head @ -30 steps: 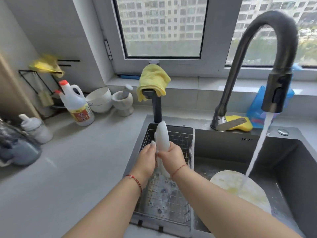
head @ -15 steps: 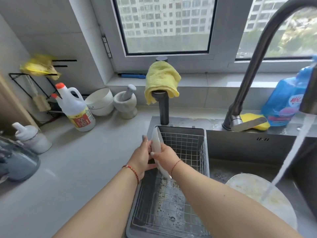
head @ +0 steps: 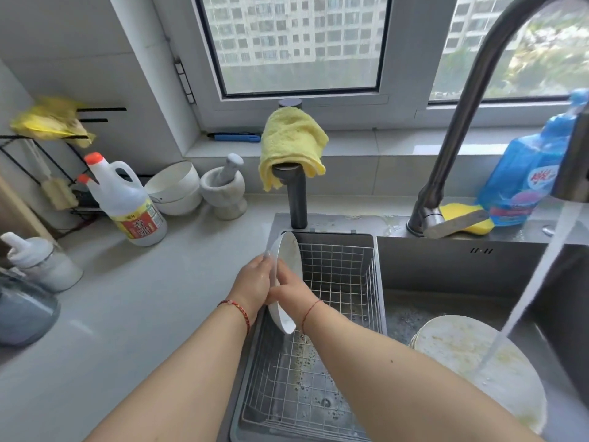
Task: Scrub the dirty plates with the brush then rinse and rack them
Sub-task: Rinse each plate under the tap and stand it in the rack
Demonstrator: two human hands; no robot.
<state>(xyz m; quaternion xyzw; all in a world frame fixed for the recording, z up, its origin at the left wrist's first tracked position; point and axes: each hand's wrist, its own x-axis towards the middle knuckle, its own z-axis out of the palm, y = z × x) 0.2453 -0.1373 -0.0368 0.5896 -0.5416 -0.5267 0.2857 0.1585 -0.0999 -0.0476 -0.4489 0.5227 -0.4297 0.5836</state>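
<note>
White plate (head: 288, 260) racking step: both hands grip it on edge.
Left hand (head: 253, 283) and right hand (head: 291, 290) should lower it into the wire rack (head: 344, 282) beneath.

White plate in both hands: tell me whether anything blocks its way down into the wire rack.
Nothing visible does. The left hand and right hand hold the white plate on edge at the left wall of the wire rack, whose grid below shows only suds and water.
</note>
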